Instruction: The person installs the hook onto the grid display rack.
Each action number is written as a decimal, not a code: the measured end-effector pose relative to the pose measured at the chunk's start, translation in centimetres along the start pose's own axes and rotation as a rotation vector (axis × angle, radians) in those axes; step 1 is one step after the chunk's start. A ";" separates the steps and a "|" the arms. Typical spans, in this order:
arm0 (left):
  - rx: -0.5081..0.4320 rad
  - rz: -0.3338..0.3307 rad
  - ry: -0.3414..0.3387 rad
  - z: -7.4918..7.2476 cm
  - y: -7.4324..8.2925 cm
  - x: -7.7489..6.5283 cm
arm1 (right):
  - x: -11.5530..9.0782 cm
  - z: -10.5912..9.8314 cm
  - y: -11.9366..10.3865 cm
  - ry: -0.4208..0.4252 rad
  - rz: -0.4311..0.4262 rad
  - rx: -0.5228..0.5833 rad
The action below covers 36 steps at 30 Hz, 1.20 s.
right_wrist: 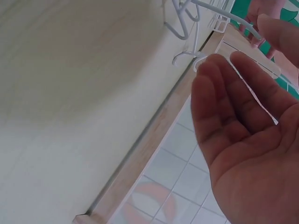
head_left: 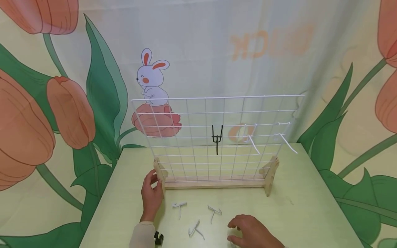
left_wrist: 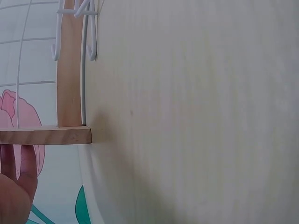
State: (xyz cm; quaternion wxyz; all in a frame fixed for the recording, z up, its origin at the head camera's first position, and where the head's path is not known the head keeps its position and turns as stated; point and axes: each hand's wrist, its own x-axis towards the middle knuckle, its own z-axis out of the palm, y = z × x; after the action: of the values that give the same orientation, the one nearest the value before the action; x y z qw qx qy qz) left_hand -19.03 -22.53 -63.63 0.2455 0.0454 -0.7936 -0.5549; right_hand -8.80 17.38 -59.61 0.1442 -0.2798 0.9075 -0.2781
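Observation:
A white wire grid rack (head_left: 201, 155) stands upright on wooden feet. My left hand (head_left: 152, 196) is at its left wooden foot (head_left: 159, 172), fingertips against the outer face; the left wrist view shows two fingers touching that foot (left_wrist: 46, 136). My right hand (head_left: 252, 230) hovers low over the table at the front right, fingers loosely bent and thumb apart. In the right wrist view, a white hook (right_wrist: 224, 14) reaches close to the thumb tip. Three loose white hooks lie before the rack: left (head_left: 180, 205), middle (head_left: 195, 230) and right (head_left: 214, 210).
On the grid hang a black hook (head_left: 217, 137) at the middle and two white hooks, one right of it (head_left: 254, 144) and one at the right edge (head_left: 287, 143). The pale table (head_left: 297, 193) backs onto a curtain (head_left: 198, 51) printed with tulips and a rabbit.

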 end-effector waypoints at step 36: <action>-0.007 0.007 0.020 0.2 -0.1 0.0 | 0.0 3.2 4.1 -0.101 -0.042 0.318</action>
State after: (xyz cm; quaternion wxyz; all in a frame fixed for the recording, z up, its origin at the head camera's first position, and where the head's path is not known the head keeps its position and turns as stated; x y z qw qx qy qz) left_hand -19.12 -22.42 -63.72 0.2554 0.0471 -0.7894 -0.5562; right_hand -9.16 18.85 -64.61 0.2260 -0.2861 0.8376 -0.4067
